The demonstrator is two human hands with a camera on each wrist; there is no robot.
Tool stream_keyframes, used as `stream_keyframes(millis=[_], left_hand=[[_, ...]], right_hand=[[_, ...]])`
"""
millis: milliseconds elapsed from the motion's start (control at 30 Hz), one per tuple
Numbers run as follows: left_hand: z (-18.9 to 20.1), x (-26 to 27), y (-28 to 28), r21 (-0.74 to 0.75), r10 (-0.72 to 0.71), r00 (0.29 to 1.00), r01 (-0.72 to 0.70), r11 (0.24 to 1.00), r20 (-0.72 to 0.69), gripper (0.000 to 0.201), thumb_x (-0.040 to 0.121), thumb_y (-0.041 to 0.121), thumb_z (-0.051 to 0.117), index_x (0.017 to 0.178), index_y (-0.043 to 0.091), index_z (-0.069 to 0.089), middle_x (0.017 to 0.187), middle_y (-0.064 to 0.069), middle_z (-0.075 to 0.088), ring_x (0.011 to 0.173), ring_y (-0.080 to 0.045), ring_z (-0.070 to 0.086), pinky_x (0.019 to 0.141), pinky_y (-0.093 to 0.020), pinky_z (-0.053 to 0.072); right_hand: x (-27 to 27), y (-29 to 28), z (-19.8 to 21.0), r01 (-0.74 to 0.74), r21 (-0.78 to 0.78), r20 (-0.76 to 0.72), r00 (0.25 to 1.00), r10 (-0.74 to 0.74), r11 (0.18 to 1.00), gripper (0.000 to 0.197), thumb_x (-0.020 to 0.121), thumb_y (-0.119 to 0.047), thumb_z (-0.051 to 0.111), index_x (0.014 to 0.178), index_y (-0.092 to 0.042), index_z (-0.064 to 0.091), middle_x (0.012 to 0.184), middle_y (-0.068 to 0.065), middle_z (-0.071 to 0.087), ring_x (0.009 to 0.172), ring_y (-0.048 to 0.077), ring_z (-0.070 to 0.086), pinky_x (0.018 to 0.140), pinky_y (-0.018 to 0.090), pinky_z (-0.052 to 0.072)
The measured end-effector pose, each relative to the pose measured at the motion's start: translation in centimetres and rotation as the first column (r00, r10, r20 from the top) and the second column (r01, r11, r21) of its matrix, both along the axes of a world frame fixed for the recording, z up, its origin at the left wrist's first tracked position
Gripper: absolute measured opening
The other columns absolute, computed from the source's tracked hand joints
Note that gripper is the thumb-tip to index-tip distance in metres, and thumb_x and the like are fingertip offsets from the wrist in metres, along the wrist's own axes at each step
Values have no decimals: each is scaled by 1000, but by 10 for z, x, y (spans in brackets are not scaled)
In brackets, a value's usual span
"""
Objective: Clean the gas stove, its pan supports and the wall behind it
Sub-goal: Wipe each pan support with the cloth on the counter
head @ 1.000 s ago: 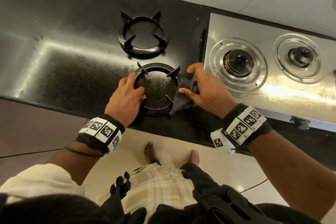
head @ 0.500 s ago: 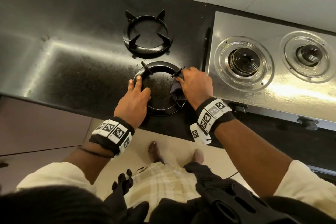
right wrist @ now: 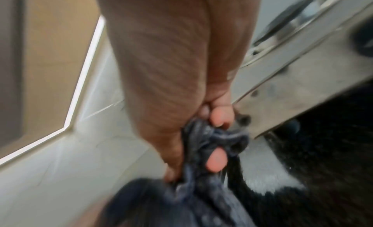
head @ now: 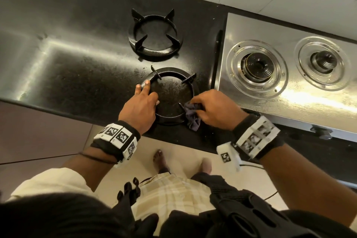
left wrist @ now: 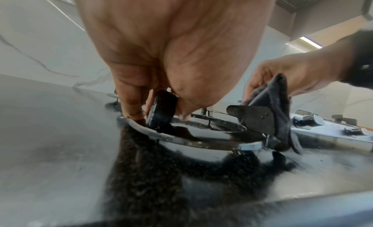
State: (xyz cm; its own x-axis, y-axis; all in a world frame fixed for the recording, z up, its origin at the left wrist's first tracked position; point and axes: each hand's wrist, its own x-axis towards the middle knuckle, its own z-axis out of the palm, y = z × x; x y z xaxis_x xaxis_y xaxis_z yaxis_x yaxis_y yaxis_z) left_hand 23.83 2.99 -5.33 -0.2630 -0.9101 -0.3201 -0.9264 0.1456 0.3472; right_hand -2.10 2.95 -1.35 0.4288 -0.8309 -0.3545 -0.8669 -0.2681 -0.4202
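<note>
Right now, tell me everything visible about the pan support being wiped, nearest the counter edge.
The near pan support is a black metal ring with four flat prongs pointing inward. It lies flat on the dark countertop, left of the steel stove. The left hand grips its left rim; the right hand presses a dark cloth around its right-front prong.

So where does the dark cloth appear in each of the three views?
Head: the dark cloth sits right of centre, gripped by the right hand on the near pan support.
Left wrist: cloth at right, draped over a support prong.
Right wrist: cloth at lower centre.
Shared landmark: the right hand.
</note>
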Motion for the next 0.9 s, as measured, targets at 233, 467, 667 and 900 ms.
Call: stream_keyframes(millis=[233,467,667,900], left_hand=[[3,4,-1,-4,-36,999,36,999,11,17,109,23,47,113,12,59,169,-22,22,154,-47,23,114,-57,45],[3,3,-2,17,-38,998,37,999,46,16,109,24,47,114,13,58,169,-22,24,155,-46,23,111,-57,47],[-6,4,-3,-1,-60,997,60,998,56,25,107,21,48,130,15,57,170,-18,23,154,-45,25,107,-58,51],[-5,1,-7,-45,-52,999,52,998,0,24,107,31,50,123,18,62,160,-17,41,142,-45,46,98,-51,56]], right_hand=[[-20,-49,10,292,-314,275,939,-207,904,36,97,-32,72,131,-19,70,117,-1,73,109,15,66,101,38,54],[23,-78,-2,-147,-301,-164,981,101,942,22,97,-22,67,118,-16,72,108,4,69,103,26,64,91,43,53],[40,-84,14,-198,-63,94,975,203,978,35,87,-42,82,115,-23,74,100,-7,73,93,11,66,87,40,56],[35,-31,15,315,231,769,520,-371,921,26,104,-20,63,130,-27,67,118,-6,72,117,11,67,104,37,54]])
